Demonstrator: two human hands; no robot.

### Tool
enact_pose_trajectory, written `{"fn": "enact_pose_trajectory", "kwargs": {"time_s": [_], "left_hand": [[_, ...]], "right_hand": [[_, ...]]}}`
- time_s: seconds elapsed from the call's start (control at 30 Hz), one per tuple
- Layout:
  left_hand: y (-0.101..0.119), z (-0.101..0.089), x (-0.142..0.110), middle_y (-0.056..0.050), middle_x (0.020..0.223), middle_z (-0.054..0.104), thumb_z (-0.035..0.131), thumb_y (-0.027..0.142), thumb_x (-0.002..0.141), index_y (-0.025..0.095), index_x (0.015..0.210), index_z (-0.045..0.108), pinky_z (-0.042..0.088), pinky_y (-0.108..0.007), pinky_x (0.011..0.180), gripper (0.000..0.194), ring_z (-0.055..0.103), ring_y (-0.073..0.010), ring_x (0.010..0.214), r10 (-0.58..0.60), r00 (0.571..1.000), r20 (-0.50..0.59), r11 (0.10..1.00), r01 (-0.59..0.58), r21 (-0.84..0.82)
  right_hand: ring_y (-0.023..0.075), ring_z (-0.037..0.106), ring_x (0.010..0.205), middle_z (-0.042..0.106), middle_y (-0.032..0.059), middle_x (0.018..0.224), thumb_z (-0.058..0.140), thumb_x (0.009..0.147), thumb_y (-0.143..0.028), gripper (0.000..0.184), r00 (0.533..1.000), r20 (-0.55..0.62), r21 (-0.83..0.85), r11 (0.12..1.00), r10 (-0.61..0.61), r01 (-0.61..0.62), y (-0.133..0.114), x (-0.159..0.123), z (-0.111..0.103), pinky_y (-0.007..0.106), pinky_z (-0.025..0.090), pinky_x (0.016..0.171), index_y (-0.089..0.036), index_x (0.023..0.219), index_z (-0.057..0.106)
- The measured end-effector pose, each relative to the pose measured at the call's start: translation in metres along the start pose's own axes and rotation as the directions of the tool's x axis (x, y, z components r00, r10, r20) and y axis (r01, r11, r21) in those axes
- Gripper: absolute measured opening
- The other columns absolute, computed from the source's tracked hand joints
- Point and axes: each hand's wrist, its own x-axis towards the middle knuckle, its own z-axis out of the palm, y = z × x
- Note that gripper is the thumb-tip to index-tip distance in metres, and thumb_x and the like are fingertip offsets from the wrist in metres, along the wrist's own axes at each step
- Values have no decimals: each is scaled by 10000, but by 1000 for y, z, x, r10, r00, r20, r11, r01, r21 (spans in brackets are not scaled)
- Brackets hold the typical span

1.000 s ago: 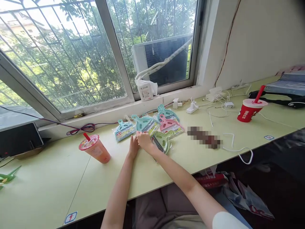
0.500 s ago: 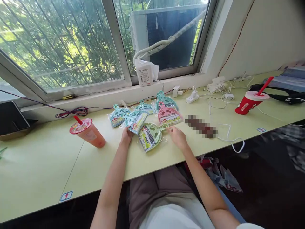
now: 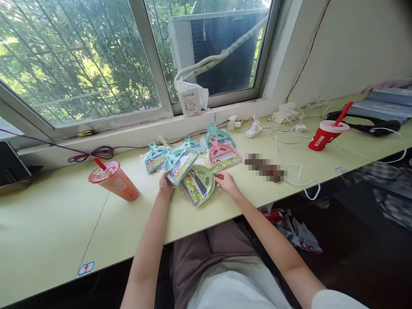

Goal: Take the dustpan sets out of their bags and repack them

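Note:
Several small dustpan-and-brush sets in clear plastic wrap lie bunched on the table. My left hand (image 3: 165, 183) is closed on the lower edge of a light-blue dustpan set (image 3: 180, 166), which overlaps its neighbours. My right hand (image 3: 228, 183) pinches the wrapper at the right side of a green dustpan set (image 3: 203, 184), just below its handle. Behind them lie a pink dustpan set (image 3: 222, 153) and a teal dustpan set (image 3: 219, 136). Two more bluish sets, a left one (image 3: 155, 158) and a middle one (image 3: 193, 145), are partly covered.
A pink drink cup (image 3: 117, 182) with a red straw stands left; a red cup (image 3: 325, 136) stands right. A blurred-out brown object (image 3: 265, 167) lies right of the sets, near white cables (image 3: 309, 184). A power strip (image 3: 253, 129) and a tissue pack (image 3: 191, 102) are by the window.
The view has shifted slightly to the right. My right hand has come closer in against the green set, and the light-blue set stays in my left hand.

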Motion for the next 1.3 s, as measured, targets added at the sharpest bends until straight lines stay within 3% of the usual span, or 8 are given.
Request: {"fn": "enact_pose_trajectory", "kwargs": {"time_s": [0.17,0.27,0.37,0.53,0.7,0.83,1.03,1.3], "left_hand": [[1,-1,-1,-84,882,721,549,203,809,130,1125,627,575,-381,830,333,701,-237,850,-11,996,85,1000,10,14],[1,1,-4,-81,902,727,540,203,819,153,1135,631,565,-390,873,332,700,-242,905,5,994,113,1000,-6,7],[1,4,-7,-86,936,728,526,208,825,167,1216,597,553,-415,902,400,692,-250,969,-27,988,155,1000,24,17],[2,6,-6,-112,964,723,522,192,821,139,1267,561,542,-458,923,450,683,-280,1003,-60,986,154,998,58,18],[1,5,-4,-103,950,723,532,200,827,148,1216,591,558,-441,888,396,694,-268,943,-44,991,128,998,37,59],[1,3,-3,-102,997,716,554,206,819,158,1214,598,574,-397,830,400,695,-247,906,-37,987,158,997,25,78],[3,-1,-1,-78,954,714,575,205,797,177,1228,594,572,-386,821,432,693,-238,890,-6,994,105,998,-1,66],[2,1,-1,-66,898,721,566,277,826,191,1239,579,576,-407,832,422,703,-245,870,12,994,110,1000,-15,26]], "right_hand": [[199,700,1002,725,100,1129,709,781,-235,361,999,-47,96,995,-18,22,-2,7,3,312,555,868,-167,1135,691],[183,710,932,730,99,1114,725,748,-167,379,995,-86,101,993,-46,54,-9,18,-7,316,561,863,-154,1126,701],[166,704,895,746,71,1070,697,747,-116,343,985,-108,20,991,-133,136,-22,32,-32,312,557,868,-164,1085,728],[165,686,899,756,24,1033,676,756,-106,292,940,-130,-324,909,-317,262,-37,70,-84,322,518,920,-222,1008,766],[145,672,896,751,66,1037,589,798,-73,319,931,-111,-352,890,-348,290,-26,120,-110,270,494,865,-163,1057,751],[155,659,897,749,85,1020,535,815,-67,313,910,-191,-342,894,-369,291,-14,153,-107,276,488,839,-143,1029,751],[190,657,947,739,70,1055,476,803,-41,352,895,-236,-270,910,-378,314,-3,184,-84,307,507,830,-174,992,742],[278,544,1156,679,65,1195,490,835,-112,326,866,-237,-505,817,-440,276,2,174,-73,487,394,1003,-239,1034,714]]}}
